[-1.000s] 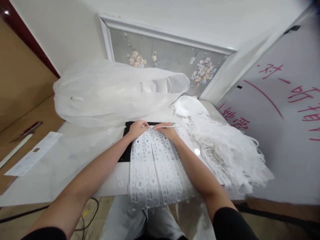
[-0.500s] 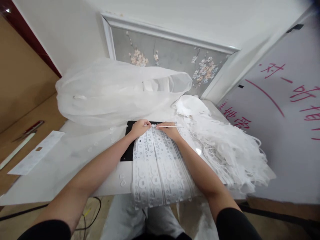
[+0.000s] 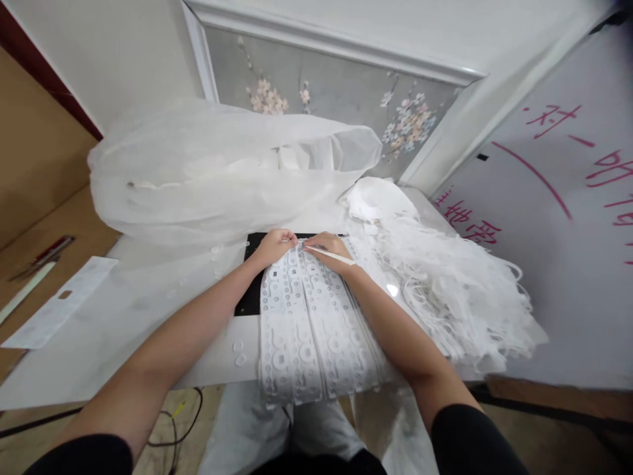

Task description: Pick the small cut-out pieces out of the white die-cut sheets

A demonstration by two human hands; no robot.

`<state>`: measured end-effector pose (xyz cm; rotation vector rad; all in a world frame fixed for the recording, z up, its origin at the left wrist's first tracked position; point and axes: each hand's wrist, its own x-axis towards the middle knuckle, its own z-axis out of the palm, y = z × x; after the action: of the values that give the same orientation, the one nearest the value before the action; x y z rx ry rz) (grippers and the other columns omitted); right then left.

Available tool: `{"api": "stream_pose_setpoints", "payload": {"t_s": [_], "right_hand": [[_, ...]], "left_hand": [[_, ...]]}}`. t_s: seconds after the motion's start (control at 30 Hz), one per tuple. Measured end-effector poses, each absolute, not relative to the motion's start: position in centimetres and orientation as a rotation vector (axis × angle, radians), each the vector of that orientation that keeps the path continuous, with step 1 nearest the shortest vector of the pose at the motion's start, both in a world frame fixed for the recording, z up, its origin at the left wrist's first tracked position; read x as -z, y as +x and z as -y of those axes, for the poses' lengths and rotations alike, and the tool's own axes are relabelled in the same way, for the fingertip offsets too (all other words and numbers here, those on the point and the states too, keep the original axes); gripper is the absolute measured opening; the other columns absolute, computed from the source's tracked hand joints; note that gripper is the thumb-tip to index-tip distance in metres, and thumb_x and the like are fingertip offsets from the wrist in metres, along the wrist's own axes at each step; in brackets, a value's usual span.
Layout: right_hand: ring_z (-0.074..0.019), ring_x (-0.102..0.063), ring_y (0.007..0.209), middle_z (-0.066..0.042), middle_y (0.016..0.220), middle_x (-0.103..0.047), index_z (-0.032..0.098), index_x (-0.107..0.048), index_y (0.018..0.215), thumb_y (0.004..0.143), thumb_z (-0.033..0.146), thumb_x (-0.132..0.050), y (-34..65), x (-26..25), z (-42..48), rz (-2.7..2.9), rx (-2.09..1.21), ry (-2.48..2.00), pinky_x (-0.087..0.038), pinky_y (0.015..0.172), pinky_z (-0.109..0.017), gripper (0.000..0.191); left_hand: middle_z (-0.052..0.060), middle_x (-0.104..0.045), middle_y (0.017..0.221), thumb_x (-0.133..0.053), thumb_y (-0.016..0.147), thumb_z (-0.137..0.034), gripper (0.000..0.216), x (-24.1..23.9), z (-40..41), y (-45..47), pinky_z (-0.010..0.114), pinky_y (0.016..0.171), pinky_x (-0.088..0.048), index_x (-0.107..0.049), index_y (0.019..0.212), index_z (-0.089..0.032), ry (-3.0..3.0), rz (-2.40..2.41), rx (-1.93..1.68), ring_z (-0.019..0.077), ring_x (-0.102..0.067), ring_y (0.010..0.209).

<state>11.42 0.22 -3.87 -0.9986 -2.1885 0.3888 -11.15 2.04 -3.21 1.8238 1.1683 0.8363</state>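
Note:
Several white die-cut strips (image 3: 309, 316) with round and square holes lie side by side over a black mat (image 3: 250, 293) and hang off the table's front edge. My left hand (image 3: 273, 245) is closed in a pinch on the far end of one strip. My right hand (image 3: 327, 249) rests on the strips right beside it, fingers closed round a thin white stick-like tool (image 3: 332, 255) that points toward the left hand. Both hands almost touch at the strips' far end.
A big translucent white bag (image 3: 217, 171) bulges behind the hands. A tangled heap of white cut-out waste (image 3: 455, 290) lies to the right. A flat paper sleeve (image 3: 59, 310) and red-handled tools (image 3: 39, 254) lie at the left. A whiteboard with red writing (image 3: 558, 218) stands on the right.
The right hand has turned so the thin tool now angles down across the strips instead of pointing right. The camera tipped slightly; both hands stay at the strips' far end.

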Motion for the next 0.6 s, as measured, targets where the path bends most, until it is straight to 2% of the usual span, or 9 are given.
{"api": "stream_pose_setpoints", "payload": {"t_s": [0.17,0.33,0.5,0.6], "right_hand": [[-0.0233,-0.067,0.104,-0.009,0.112,-0.074,0.021,-0.071,0.11,0.099,0.038,-0.056,11.11,3.7,-0.29,2.333,-0.093,-0.949,-0.051,0.09,-0.037,0.026],[-0.0225,-0.067,0.091,-0.011,0.098,-0.074,0.019,-0.068,0.114,0.103,0.035,-0.048,10.77,3.75,-0.12,2.382,0.107,-0.977,-0.048,0.085,-0.035,0.028],[-0.0215,-0.066,0.077,-0.009,0.084,-0.073,0.019,-0.068,0.109,0.103,0.037,-0.044,10.48,3.76,0.24,2.356,0.028,-1.066,-0.047,0.083,-0.034,0.03],[-0.0214,-0.066,0.076,-0.008,0.087,-0.074,0.022,-0.069,0.107,0.102,0.04,-0.047,10.51,3.75,0.3,2.202,-0.085,-1.166,-0.048,0.082,-0.033,0.03]], "left_hand": [[0.003,-0.071,0.079,-0.06,0.081,-0.04,0.026,3.17,-2.13,-11.05,0.027,0.072,-0.047,-0.069,0.082,-0.016,1.763,-1.12,-0.87,0.0171,-0.062,0.074],[0.002,-0.068,0.076,-0.062,0.079,-0.04,0.025,3.12,-2.02,-10.97,0.027,0.069,-0.046,-0.068,0.079,-0.016,1.692,-1.103,-0.918,0.0166,-0.06,0.071],[0.002,-0.069,0.077,-0.062,0.08,-0.039,0.024,2.79,-1.88,-10.96,0.027,0.069,-0.046,-0.068,0.081,-0.016,1.701,-1.139,-0.891,0.0171,-0.061,0.072],[0.003,-0.07,0.08,-0.062,0.08,-0.039,0.024,2.8,-1.92,-11.01,0.028,0.072,-0.047,-0.069,0.082,-0.016,1.718,-1.164,-0.87,0.0178,-0.063,0.075]]}}
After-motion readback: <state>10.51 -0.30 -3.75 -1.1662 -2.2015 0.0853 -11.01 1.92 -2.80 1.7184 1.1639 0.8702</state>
